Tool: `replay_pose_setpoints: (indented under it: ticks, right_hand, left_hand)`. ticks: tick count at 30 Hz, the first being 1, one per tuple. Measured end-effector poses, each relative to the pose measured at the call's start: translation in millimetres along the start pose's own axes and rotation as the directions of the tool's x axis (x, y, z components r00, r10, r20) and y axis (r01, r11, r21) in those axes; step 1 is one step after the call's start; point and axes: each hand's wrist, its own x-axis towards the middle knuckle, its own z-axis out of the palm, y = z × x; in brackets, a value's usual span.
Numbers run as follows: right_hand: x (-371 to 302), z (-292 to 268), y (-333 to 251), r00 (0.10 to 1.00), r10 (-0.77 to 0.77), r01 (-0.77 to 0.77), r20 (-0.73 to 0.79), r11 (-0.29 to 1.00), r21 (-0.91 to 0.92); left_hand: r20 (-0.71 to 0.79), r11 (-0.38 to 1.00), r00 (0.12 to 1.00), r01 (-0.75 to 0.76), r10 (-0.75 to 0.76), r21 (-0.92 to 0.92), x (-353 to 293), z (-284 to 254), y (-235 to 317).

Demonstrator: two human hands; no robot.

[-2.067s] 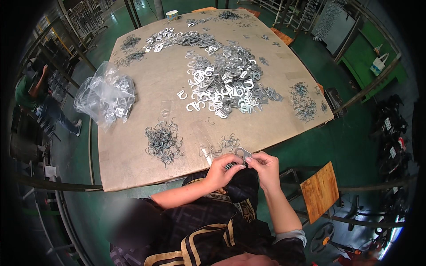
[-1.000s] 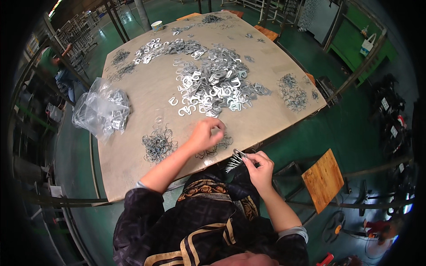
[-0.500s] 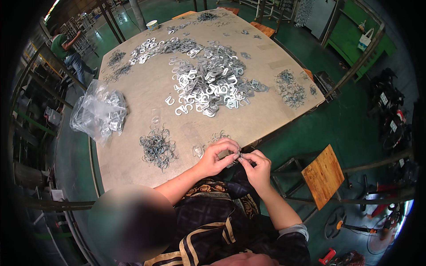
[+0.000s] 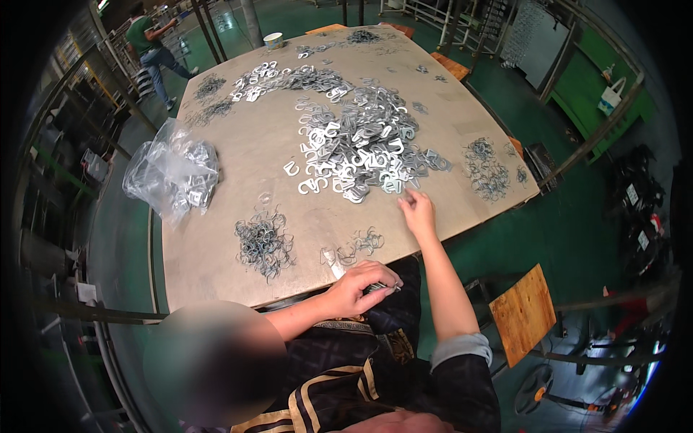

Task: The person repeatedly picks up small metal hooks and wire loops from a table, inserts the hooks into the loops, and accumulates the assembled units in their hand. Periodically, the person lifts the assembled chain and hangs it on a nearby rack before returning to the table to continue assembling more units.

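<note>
Tabletop point(image 4: 253, 155) well lit, flr point(image 4: 491, 234) dimmer; edges fisheye-bent, corners blk.

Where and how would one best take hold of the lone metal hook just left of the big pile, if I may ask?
Probably by the outer edges of the lone metal hook, pinched edge to edge, coming from above and the left: it looks thin and lies flat on the table, with the big pile close on its right.

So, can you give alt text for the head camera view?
A person's right hand is at the near edge of a heap of flat metal hooks on a brown table; the left hand holds small metal pieces. Curled wires and a plastic bag lie nearby.
</note>
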Motion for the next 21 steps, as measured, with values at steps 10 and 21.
replay_pose_setpoints:
  ticks: [10, 21]
  right_hand:
    - [15, 8, 9, 0.951, 0.278, -0.294, 0.137, 0.949, 0.113]
    - [14, 15, -32, 0.988, 0.149, -0.136, 0.05, 0.969, -0.207]
  left_hand:
    - [-0.021, 1.0, 0.999, 0.029, -0.029, -0.003, -8, 7, -8]
    - [-0.034, 0.999, 0.999, 0.035, -0.035, -0.013, -10, 19, -12]
